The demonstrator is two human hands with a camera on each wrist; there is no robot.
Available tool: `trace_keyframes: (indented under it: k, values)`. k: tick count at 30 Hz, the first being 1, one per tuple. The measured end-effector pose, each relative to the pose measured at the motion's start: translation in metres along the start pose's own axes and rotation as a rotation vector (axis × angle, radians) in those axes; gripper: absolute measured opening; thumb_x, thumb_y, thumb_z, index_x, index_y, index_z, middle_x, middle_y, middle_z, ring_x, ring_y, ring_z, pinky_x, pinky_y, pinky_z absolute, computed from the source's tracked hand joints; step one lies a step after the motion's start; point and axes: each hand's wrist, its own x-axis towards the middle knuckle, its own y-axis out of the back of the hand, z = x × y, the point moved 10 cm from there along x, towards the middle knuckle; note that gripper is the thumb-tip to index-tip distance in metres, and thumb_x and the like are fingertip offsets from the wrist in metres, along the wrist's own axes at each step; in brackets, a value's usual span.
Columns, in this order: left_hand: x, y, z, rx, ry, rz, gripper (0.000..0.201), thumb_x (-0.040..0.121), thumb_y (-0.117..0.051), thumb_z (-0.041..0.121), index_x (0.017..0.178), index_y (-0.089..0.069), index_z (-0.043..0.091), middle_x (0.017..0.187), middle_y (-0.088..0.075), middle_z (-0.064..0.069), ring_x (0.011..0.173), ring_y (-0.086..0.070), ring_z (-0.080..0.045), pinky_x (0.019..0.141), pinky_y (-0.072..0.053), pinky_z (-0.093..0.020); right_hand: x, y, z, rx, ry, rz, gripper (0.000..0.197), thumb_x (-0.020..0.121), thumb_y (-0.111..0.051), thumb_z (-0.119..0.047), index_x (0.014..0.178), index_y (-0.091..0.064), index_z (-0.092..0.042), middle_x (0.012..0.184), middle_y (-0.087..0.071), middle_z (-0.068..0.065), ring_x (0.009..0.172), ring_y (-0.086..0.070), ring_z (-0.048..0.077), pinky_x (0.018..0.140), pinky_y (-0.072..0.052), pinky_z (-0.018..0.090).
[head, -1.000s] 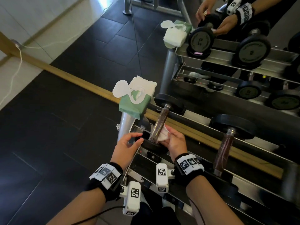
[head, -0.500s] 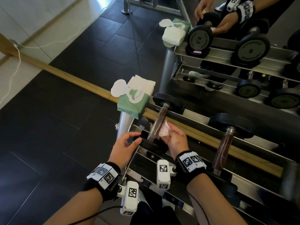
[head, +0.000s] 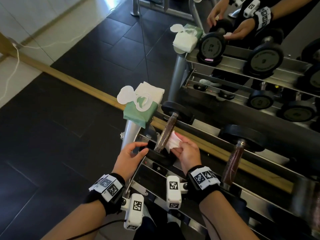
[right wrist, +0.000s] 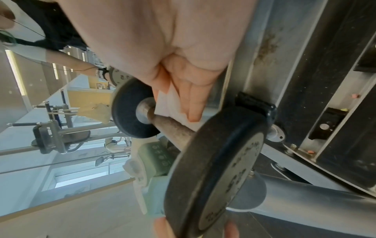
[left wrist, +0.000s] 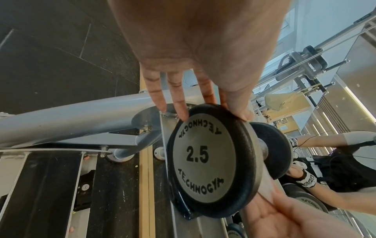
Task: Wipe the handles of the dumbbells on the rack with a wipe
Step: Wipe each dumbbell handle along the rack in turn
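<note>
A small 2.5 dumbbell lies at the left end of the rack [head: 204, 135], its brown knurled handle [head: 165, 134] pointing away from me. My right hand [head: 187, 151] pinches a white wipe [head: 173, 142] and presses it against the right side of that handle. In the right wrist view the wipe [right wrist: 171, 103] lies under my fingers [right wrist: 193, 104] on the handle [right wrist: 173, 127]. My left hand [head: 131, 153] grips the rim of the near plate [left wrist: 205, 161], thumb on one side and fingers [left wrist: 179, 103] on the other.
A green wipes pack [head: 140, 108] with its lid flipped open sits on top of the rack post. A second dumbbell [head: 233, 158] lies to the right. A mirror [head: 242, 49] behind the rack reflects it. Dark floor tiles [head: 52, 135] spread to the left.
My right hand has shifted the wipe slightly along the handle, and more of the wipe shows now. The left hand stays on the near plate.
</note>
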Motion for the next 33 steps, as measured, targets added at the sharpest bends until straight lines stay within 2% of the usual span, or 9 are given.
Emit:
trace_keyframes:
  k: [4, 7, 11, 13, 15, 19, 23, 29, 33]
  values:
    - [0.001, -0.002, -0.003, -0.007, 0.002, -0.009, 0.021, 0.09, -0.066, 0.034, 0.099, -0.065, 0.053, 0.116, -0.066, 0.009, 0.089, -0.07, -0.013, 0.076, -0.053, -0.015, -0.012, -0.012, -0.038, -0.188, 0.183, -0.083, 0.04, 0.096, -0.045, -0.002, 0.109, -0.071, -0.029, 0.118, -0.066, 0.001, 0.105, -0.067, 0.017, 0.078, -0.059, 0.025]
    - [0.0, -0.001, -0.006, 0.022, 0.025, 0.005, 0.018, 0.089, -0.065, 0.042, 0.103, -0.063, 0.054, 0.119, -0.064, 0.01, 0.093, -0.07, -0.016, 0.09, -0.055, -0.037, -0.021, -0.026, -0.068, -0.407, 0.324, -0.128, 0.039, 0.096, -0.044, -0.004, 0.112, -0.068, -0.032, 0.12, -0.064, -0.001, 0.111, -0.062, 0.017, 0.093, -0.055, 0.034]
    - [-0.005, -0.001, 0.002, -0.022, 0.031, 0.03, 0.019, 0.09, -0.067, 0.035, 0.108, -0.066, 0.041, 0.12, -0.063, 0.005, 0.096, -0.068, -0.021, 0.092, -0.054, -0.044, -0.03, -0.066, -0.115, -0.764, 0.594, -0.224, 0.038, 0.097, -0.043, -0.006, 0.118, -0.063, -0.03, 0.115, -0.063, -0.014, 0.109, -0.057, -0.003, 0.094, -0.048, 0.016]
    - [-0.007, -0.001, 0.006, -0.053, 0.028, 0.039, 0.02, 0.091, -0.067, 0.029, 0.11, -0.067, 0.033, 0.118, -0.063, 0.002, 0.097, -0.065, -0.02, 0.091, -0.053, -0.036, -0.035, -0.093, -0.129, -0.907, 0.728, -0.321, 0.039, 0.098, -0.041, -0.006, 0.122, -0.063, -0.028, 0.116, -0.064, -0.014, 0.106, -0.056, -0.012, 0.089, -0.041, 0.002]
    - [-0.01, 0.0, 0.008, -0.012, 0.025, 0.043, 0.02, 0.092, -0.066, 0.032, 0.112, -0.066, 0.035, 0.114, -0.063, 0.008, 0.091, -0.063, -0.008, 0.079, -0.049, -0.016, -0.04, -0.117, -0.13, -1.104, 0.834, -0.43, 0.04, 0.099, -0.04, -0.006, 0.126, -0.061, -0.027, 0.117, -0.065, -0.015, 0.106, -0.057, -0.012, 0.09, -0.039, 0.002]
    - [-0.012, 0.004, 0.009, 0.041, 0.022, 0.066, 0.023, 0.091, -0.065, 0.038, 0.114, -0.065, 0.037, 0.108, -0.056, 0.023, 0.089, -0.055, 0.006, 0.068, -0.04, -0.004, -0.029, -0.134, -0.091, -1.595, 0.775, -0.638, 0.038, 0.101, -0.042, -0.012, 0.132, -0.057, -0.028, 0.109, -0.071, -0.002, 0.099, -0.065, 0.012, 0.094, -0.049, 0.028]
    - [-0.009, 0.002, 0.002, -0.056, 0.024, 0.081, 0.019, 0.089, -0.068, 0.036, 0.107, -0.065, 0.041, 0.115, -0.055, 0.02, 0.095, -0.056, 0.001, 0.086, -0.048, -0.023, -0.015, -0.118, -0.057, -1.851, 0.618, -0.725, 0.041, 0.101, -0.045, -0.017, 0.138, -0.047, -0.034, 0.089, -0.065, -0.003, 0.071, -0.058, 0.006, 0.076, -0.05, 0.025]
    - [-0.005, 0.0, -0.006, -0.084, 0.016, 0.074, 0.019, 0.086, -0.07, 0.04, 0.101, -0.063, 0.049, 0.116, -0.054, 0.023, 0.104, -0.057, 0.002, 0.087, -0.046, -0.018, -0.009, -0.128, -0.039, -1.891, 0.7, -0.891, 0.033, 0.098, -0.057, -0.024, 0.13, -0.062, -0.027, 0.124, -0.064, -0.003, 0.116, -0.058, 0.012, 0.107, -0.043, 0.032]
    - [-0.004, 0.0, -0.005, -0.076, 0.003, 0.086, 0.019, 0.086, -0.07, 0.039, 0.099, -0.063, 0.051, 0.115, -0.054, 0.024, 0.106, -0.054, 0.005, 0.086, -0.04, -0.013, -0.012, -0.136, -0.02, -2.093, 0.83, -1.022, 0.023, 0.099, -0.055, -0.021, 0.114, -0.07, -0.027, 0.11, -0.07, -0.007, 0.107, -0.061, 0.012, 0.101, -0.047, 0.032]
